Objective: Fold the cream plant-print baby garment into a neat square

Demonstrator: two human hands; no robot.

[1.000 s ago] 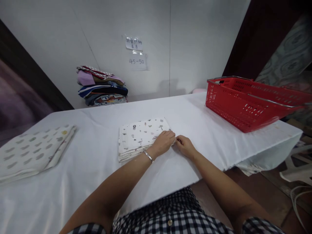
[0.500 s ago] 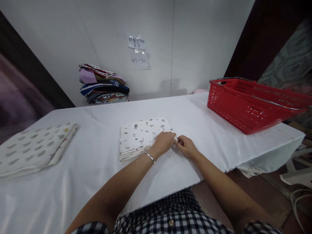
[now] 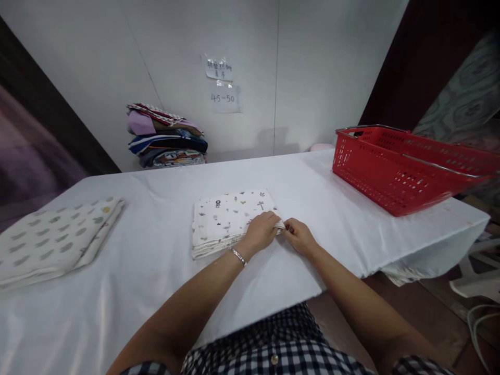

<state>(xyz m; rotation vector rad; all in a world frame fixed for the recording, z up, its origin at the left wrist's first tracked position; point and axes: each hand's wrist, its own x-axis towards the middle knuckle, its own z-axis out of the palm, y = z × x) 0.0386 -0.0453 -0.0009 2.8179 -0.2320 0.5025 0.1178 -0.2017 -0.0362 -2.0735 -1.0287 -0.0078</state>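
A folded white cloth with small printed figures lies in the middle of the white-covered table. My left hand rests on its near right corner, fingers curled over the layered edge. My right hand sits just right of that corner, fingertips pinching the cloth's edge. A silver bracelet circles my left wrist.
A second folded cloth with grey-green spots lies at the table's left edge. A red plastic basket stands at the right end. A stack of folded coloured fabrics sits at the back by the wall, below paper notes.
Both hands stay at the cloth's near right corner with only slight finger shifts. The view has tilted a little.
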